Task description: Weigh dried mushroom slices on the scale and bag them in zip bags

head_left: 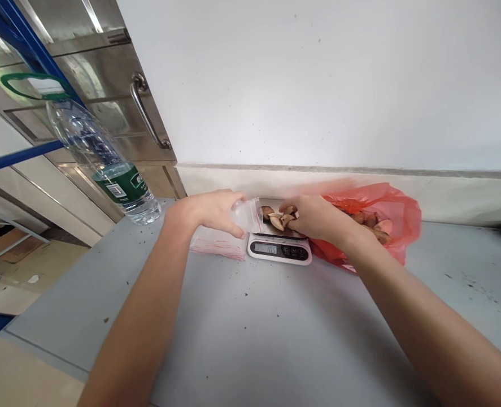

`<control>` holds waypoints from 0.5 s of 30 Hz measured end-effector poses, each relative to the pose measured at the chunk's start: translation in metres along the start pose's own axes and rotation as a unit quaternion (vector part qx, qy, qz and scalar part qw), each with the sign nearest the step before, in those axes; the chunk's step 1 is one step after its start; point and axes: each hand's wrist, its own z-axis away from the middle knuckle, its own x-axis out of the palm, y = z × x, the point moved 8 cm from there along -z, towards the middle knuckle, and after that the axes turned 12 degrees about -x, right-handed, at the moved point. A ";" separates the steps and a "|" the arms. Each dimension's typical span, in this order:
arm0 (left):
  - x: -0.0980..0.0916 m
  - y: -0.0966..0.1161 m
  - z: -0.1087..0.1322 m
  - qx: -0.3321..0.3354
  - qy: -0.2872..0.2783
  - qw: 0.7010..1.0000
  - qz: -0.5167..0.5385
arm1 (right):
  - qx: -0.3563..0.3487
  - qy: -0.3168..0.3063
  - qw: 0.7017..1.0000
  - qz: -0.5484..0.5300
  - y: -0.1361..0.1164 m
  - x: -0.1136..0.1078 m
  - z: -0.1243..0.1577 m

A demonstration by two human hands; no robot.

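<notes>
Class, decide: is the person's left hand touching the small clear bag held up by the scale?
Touching. In the head view the left hand grips the clear bag at its top, with no gap between them.

1. The small clear bag (247,215) was a transparent zip pouch with a red strip at its mouth. It was pinched in the left hand (214,210) and held tilted, its mouth turned towards 3 o'clock, just beside the pile.
2. The brown pieces (277,220) were irregular wedge-shaped chunks, tan to dark brown, heaped loosely. The right hand (313,217) curled its fingers over those at the heap's 3 o'clock edge; whether it gripped any could not be told.
3. The scale (279,249) was white and flat, carrying the heap on its platform, with its lit display at 6 o'clock, facing the person.
</notes>
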 end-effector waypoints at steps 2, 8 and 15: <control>0.001 0.004 0.001 0.003 -0.004 1.000 -0.005 | -0.009 0.015 1.000 0.000 0.001 -0.004 0.000; 0.004 0.009 -0.001 0.016 -0.010 1.000 -0.016 | -0.035 0.044 0.998 -0.038 0.011 -0.007 -0.007; 0.003 0.008 -0.005 0.033 -0.006 0.999 0.019 | -0.100 0.119 0.982 -0.105 0.014 -0.026 -0.004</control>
